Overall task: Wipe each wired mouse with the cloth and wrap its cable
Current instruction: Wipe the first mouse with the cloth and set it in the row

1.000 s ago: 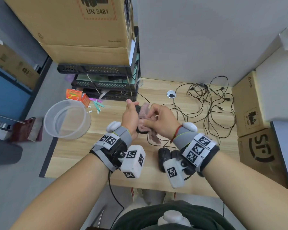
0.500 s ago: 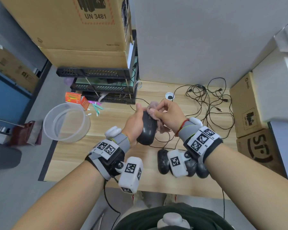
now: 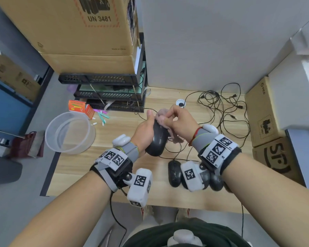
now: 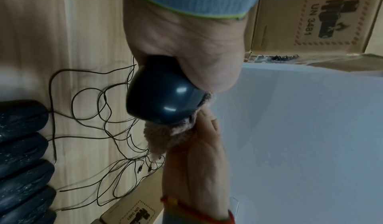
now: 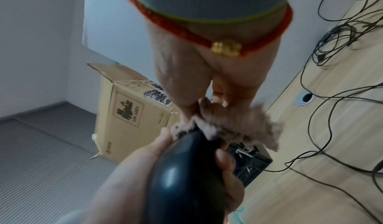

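Observation:
My left hand (image 3: 144, 130) grips a black wired mouse (image 3: 158, 139) above the desk, its rounded back toward me and thumb along its left side. My right hand (image 3: 178, 120) pinches a fuzzy pink cloth (image 3: 161, 118) and presses it on the mouse's far end. In the left wrist view the mouse (image 4: 163, 96) fills the palm with the cloth (image 4: 163, 137) hanging beneath it. In the right wrist view the cloth (image 5: 238, 126) covers the tip of the mouse (image 5: 186, 178). The mouse's cable (image 3: 169, 151) trails down to the desk.
Several more black mice (image 3: 175, 173) lie in a row near the desk's front edge, under my right wrist. Their tangled cables (image 3: 219, 107) spread over the back right. A clear plastic basin (image 3: 70, 132) stands at the left, a black rack (image 3: 105, 93) behind it, cardboard boxes (image 3: 264, 111) at the right.
The mouse has turned in my left hand so its back shows. The cloth has moved from between my hands to the mouse's far end.

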A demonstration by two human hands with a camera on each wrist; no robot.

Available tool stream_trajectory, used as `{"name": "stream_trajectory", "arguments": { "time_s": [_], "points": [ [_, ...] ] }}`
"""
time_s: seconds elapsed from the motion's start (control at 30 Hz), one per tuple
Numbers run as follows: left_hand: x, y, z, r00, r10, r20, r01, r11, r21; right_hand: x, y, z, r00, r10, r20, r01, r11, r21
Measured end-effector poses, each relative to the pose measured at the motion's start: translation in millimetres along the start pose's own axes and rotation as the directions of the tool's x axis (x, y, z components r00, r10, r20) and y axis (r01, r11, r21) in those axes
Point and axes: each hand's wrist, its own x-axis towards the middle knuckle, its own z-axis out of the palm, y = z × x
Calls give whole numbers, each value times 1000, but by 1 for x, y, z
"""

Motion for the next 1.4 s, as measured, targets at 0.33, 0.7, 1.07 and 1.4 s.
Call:
{"name": "stream_trajectory", "arguments": {
  "time_s": [0.33, 0.7, 1.07, 1.4],
  "points": [
    [2, 3, -4, 992, 124, -9, -121, 980, 159, 10, 3, 0, 1000, 2, -20, -4, 993, -117],
    [2, 21, -5, 986, 156, -57, -140, 965, 222, 9, 1, 1, 998, -17, -55, 13, 998, -66],
    [-3, 16, -10, 986, 131, -104, -109, 975, 192, -10, 6, 5, 993, -100, 60, 107, 984, -142],
    [-5, 22, -10, 982, 155, -109, -133, 974, 185, -19, -7, 6, 976, -190, 103, 208, 957, -201]
  ]
}}
